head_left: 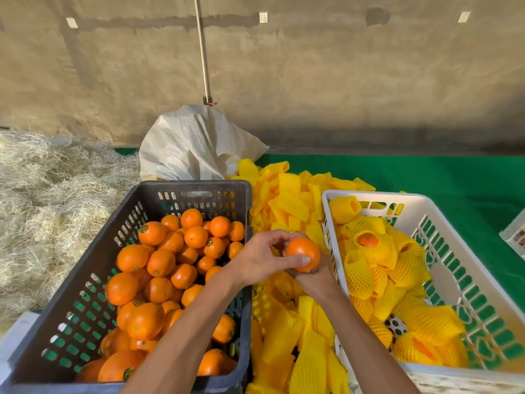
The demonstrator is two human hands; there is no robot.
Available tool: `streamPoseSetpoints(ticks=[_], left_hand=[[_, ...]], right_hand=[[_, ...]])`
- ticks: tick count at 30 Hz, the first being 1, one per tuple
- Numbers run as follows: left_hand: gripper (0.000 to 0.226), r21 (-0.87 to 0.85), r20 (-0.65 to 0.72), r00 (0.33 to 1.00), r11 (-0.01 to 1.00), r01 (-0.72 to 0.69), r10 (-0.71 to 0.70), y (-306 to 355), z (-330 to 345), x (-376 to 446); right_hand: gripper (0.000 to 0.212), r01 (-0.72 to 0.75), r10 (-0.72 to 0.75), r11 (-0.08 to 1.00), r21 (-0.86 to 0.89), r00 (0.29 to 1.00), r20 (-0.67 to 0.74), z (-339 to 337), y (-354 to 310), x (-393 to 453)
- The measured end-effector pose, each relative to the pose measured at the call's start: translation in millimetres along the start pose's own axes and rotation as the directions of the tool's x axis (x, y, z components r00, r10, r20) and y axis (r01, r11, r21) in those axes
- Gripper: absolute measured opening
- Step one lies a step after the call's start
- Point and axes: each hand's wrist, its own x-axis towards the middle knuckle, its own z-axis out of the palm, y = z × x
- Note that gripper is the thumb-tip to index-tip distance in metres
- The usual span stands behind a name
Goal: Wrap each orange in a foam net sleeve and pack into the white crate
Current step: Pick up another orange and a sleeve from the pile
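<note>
A white woven sack [196, 143] slumped against the tan wall [312, 66] behind the crates, a thin pole [203, 49] rising from its top. Pale straw [51, 200] was heaped at the left. Green matting [440, 180] covered the counter on the right.

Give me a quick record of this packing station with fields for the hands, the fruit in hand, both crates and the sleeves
left hand: grips bare orange from the left
right hand: under the orange, mostly hidden
dark crate: left side, loose unwrapped oranges
white crate: right side, sleeved oranges, floor partly bare
foam sleeves: yellow heap between the crates
white sack: behind the dark crate
</note>
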Motion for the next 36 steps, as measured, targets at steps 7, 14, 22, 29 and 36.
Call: streamPoseSetpoints(ticks=[7,14,22,29,36], left_hand=[[0.062,0.543,0.033,0.999,0.839,-0.006,-0.015,-6,-11,-6],[0.072,0.627,0.042,0.997,0.774,-0.081,0.071,-2,-7,-8],[0.056,0.463,-0.113,0.993,0.886,0.028,0.028,3,0,-5],[0.052,0.414,-0.305,0.952,0.904,0.105,0.030,-4,4,0],[0.067,0.414,-0.345,0.938,0.903,0.109,0.045,-14,11,8]], right_hand=[[0.076,0.099,-0.092,0.974,-0.204,0.995,0.045,-3,-4,-3],[0.076,0.161,-0.151,0.942,-0.294,0.987,0.057,-6,-12,-8],[0.079,0.186,-0.159,0.870,-0.457,0.982,0.098,0,-15,-4],[0.084,0.105,-0.081,0.924,-0.367,0.994,0.078,4,-18,-7],[0.072,0.053,-0.049,0.935,-0.352,0.999,0.019,3,-21,-8]])
